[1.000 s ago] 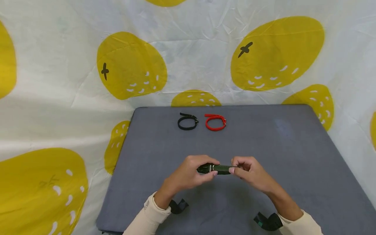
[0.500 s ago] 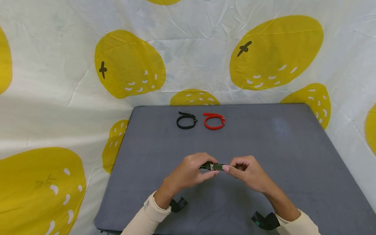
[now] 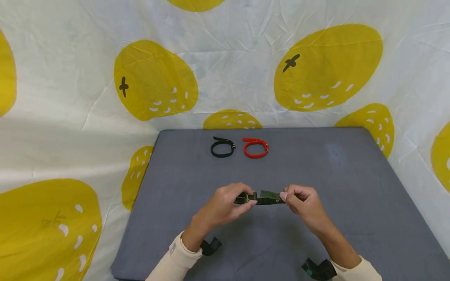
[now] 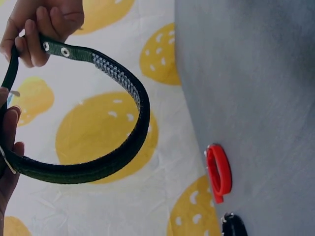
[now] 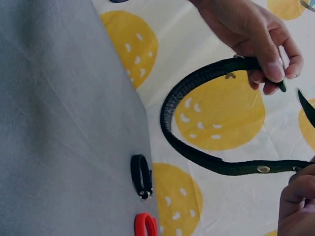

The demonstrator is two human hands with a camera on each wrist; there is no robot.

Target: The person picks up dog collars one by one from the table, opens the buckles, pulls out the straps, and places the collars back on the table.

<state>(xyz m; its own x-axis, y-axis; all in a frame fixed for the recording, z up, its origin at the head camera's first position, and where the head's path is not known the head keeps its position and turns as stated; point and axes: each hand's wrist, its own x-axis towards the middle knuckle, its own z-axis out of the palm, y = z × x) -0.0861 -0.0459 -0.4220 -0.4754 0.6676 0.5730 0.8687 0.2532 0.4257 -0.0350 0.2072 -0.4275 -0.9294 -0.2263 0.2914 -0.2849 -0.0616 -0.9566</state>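
A dark green webbing collar (image 3: 268, 201) with a metal buckle (image 3: 250, 198) is held up between both hands, its loop hanging open below in the wrist views. My left hand (image 3: 228, 203) pinches the buckle end between thumb and fingers. My right hand (image 3: 305, 203) pinches the strap near its free end (image 3: 268, 194), which points left toward the buckle with a small gap between. Metal eyelets (image 4: 65, 51) show on the strap beside the right hand in the left wrist view. A pale grey lining (image 4: 118, 73) runs along part of the inside.
On the far part of the grey padded table (image 3: 309, 164) lie a black collar (image 3: 222, 149) and, to its right, a red collar (image 3: 256, 149), both buckled into loops. Behind the table hangs a white cloth (image 3: 232, 78) with yellow fruit prints. Dark straps hang at both wrists.
My right hand first came closer to the left, then moved away to the right. The strap's free end now shows apart from the buckle. The black and red collars stay put.
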